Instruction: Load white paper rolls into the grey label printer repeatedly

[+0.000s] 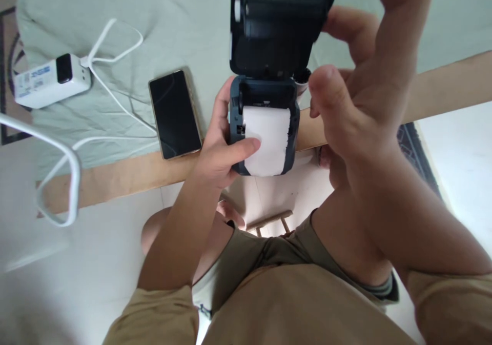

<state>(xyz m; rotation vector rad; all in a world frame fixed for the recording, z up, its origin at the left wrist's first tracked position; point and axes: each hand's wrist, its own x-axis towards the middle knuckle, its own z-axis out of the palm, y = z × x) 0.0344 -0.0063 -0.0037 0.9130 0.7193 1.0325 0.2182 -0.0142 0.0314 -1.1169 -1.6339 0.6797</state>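
The person sits at the bed's edge, holding a small printer (265, 124) out over the knees, just above the wooden rail (115, 178). The left hand (221, 153) wraps the dark body from the side, its thumb pressed flat on the paper (269, 140) that spills from the open bay. The right hand (357, 94) is raised close to the camera, fingers loosely curled and partly spread; its fingertips seem to touch the back of the lid (274, 27), though how firmly I cannot tell.

To do this well, I'd say keep the thumb pinning the strip straight and centred, so it lies over the front lip without skewing when the lid swings down.

The printer is matte, rounded plastic, dark blue-grey; the lid stands upright on its hinge. The paper is thin, white, ragged along its end. On the pale, creased sheet (184, 32) lie a glossy black phone (175, 114) and a white charger (49, 81) with looping cable.
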